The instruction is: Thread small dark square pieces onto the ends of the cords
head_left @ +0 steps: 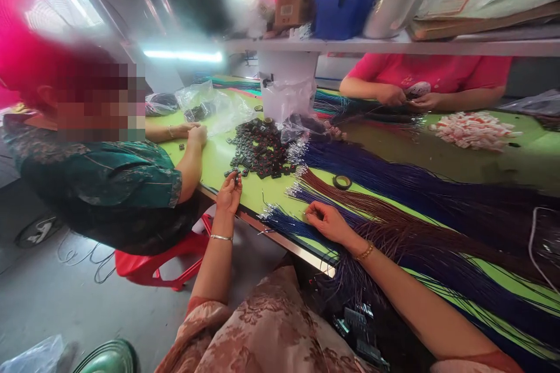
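Note:
Near the table's front edge, my left hand (pixel 230 193) pinches a small black plastic connector (pixel 237 177) between thumb and fingers. Just beyond it lies a heap of similar black connectors (pixel 262 148), some with red marks. To the right, my right hand (pixel 328 220) is closed over the blue wires (pixel 282 218), thumb against fingertips. A thin, pale wire tip shows at those fingertips; the rest of that wire is hidden by the hand. Brown wires (pixel 336 189) with bare metal ends lie beyond my right hand.
A roll of black tape (pixel 342 182) lies among the wires. A co-worker (pixel 100 157) sits at left on a red stool (pixel 161 262); another person's hands (pixel 406 99) work across the table. Pink-and-white pieces (pixel 475 130) form a pile beneath a loaded shelf (pixel 376 46).

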`<action>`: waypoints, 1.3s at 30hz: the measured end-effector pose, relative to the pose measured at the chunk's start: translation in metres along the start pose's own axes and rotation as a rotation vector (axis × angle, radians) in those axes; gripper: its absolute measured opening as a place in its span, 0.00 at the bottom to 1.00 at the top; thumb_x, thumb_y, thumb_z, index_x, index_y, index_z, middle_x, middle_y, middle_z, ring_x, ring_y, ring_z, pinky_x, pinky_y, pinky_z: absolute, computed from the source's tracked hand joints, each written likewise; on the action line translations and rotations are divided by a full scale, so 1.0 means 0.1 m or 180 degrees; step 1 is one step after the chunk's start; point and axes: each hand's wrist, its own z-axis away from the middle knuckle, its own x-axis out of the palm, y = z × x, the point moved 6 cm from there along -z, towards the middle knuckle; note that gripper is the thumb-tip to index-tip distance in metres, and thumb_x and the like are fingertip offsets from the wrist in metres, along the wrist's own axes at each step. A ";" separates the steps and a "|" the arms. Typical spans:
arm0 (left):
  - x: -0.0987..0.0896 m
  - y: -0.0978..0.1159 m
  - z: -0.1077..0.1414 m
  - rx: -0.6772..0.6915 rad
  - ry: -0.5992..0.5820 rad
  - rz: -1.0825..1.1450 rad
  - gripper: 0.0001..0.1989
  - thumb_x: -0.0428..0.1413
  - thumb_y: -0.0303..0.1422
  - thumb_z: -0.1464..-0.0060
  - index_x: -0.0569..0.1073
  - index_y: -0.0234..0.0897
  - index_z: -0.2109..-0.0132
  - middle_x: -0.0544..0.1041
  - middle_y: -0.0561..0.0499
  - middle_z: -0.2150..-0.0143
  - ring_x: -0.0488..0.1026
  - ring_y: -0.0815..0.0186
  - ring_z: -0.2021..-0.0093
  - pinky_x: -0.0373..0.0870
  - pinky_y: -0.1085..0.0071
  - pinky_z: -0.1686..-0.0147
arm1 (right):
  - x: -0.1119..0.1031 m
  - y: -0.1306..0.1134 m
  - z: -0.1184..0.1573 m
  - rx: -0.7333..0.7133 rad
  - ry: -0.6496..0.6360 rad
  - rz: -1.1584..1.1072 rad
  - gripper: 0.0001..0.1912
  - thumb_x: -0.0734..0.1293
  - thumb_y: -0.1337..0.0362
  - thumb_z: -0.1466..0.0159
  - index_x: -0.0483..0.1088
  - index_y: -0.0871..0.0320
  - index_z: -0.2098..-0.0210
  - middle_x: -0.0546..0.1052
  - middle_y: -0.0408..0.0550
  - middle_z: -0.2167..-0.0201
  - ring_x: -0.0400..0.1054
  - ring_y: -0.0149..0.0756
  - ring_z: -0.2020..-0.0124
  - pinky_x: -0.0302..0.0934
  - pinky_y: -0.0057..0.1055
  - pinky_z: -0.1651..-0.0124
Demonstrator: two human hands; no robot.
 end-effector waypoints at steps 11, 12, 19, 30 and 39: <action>0.92 -0.51 1.02 -0.0998 -0.1060 -0.0398 0.18 0.61 0.26 0.50 0.75 0.38 0.51 0.76 0.48 0.61 0.73 0.71 0.64 0.69 0.75 0.64 | -0.02 -0.04 -0.01 -0.0125 0.0169 -0.0090 0.06 0.63 0.64 0.42 0.69 0.60 0.72 0.71 0.40 0.77 0.58 0.26 0.77 0.51 0.24 0.73; 0.95 -0.62 1.06 -0.1150 -0.1083 -0.0381 0.17 0.60 0.26 0.50 0.75 0.37 0.51 0.76 0.48 0.62 0.73 0.71 0.64 0.69 0.76 0.64 | -0.03 -0.05 -0.01 -0.0152 0.0214 -0.0078 0.06 0.63 0.64 0.41 0.68 0.60 0.72 0.71 0.40 0.77 0.58 0.26 0.77 0.51 0.24 0.73; 0.95 -1.08 1.08 -0.1595 -0.1174 -0.0353 0.15 0.59 0.24 0.50 0.74 0.35 0.53 0.77 0.47 0.62 0.74 0.69 0.62 0.70 0.73 0.61 | -0.11 -0.14 -0.01 -0.0215 0.0522 -0.0058 0.08 0.62 0.64 0.41 0.66 0.60 0.75 0.70 0.40 0.79 0.57 0.26 0.77 0.50 0.24 0.72; 0.93 -1.09 1.14 -0.1370 -0.1309 -0.0753 0.17 0.62 0.29 0.51 0.74 0.36 0.53 0.77 0.48 0.61 0.74 0.69 0.62 0.71 0.73 0.59 | -0.12 -0.20 -0.05 0.0002 0.0526 0.0247 0.10 0.62 0.63 0.40 0.68 0.60 0.75 0.67 0.39 0.81 0.54 0.25 0.79 0.44 0.25 0.74; 0.93 -1.09 1.15 -0.1270 -0.1289 -0.0852 0.17 0.63 0.31 0.52 0.75 0.36 0.53 0.76 0.49 0.61 0.74 0.69 0.62 0.71 0.72 0.60 | -0.11 -0.23 -0.04 0.0032 0.0418 0.0480 0.10 0.63 0.63 0.41 0.67 0.59 0.77 0.66 0.39 0.82 0.53 0.26 0.79 0.42 0.26 0.74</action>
